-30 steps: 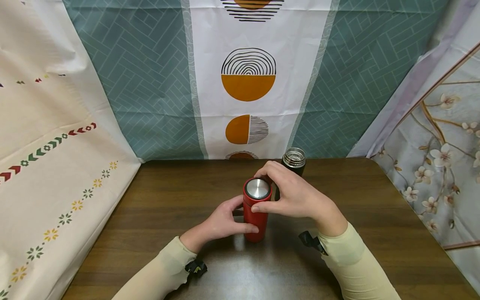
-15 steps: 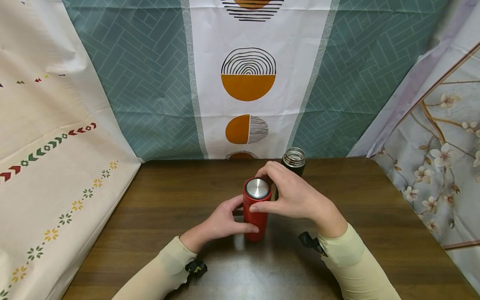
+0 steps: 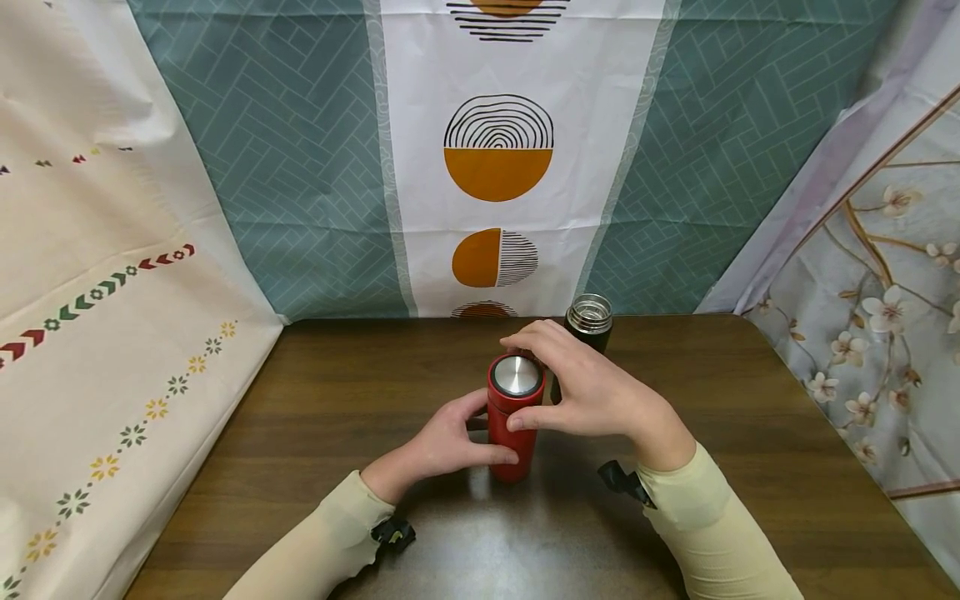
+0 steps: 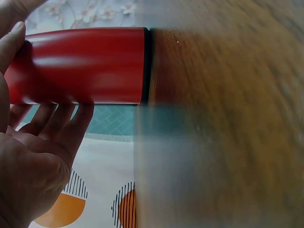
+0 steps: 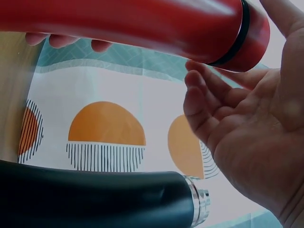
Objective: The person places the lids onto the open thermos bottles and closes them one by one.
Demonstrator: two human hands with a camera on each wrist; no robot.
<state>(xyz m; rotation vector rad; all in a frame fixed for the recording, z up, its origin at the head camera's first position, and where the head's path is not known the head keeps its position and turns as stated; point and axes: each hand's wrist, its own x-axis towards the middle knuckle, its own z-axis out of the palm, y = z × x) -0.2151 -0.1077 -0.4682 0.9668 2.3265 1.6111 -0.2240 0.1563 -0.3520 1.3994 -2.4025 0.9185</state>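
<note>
- Red flask: upright near mid-bench, between the hands.
- Left hand holds the body, thumb in front, fingers behind.
- Right hand curves loosely about the cap, thumb across the front, gap at the palm. Can't tell if the fingertips press.
- Step looks like turning the cap. I'd let the left do all the anti-spin, the right only twist. Short turns, axis vertical.
- Right thumb sits low, around the seam; better fully on the cap, else it fights the twist.
- Black flask stands just behind the right hand; mind the knuckles.
- Materials: body is a smooth satin cylinder, probably coated metal, maybe slippery. Shiny round disc on top, dark band at the seam, black base.
- Black flask: dull finish, uncapped, bright ridged metal neck.
- Bench: glossy wood grain; base could skate.
</note>
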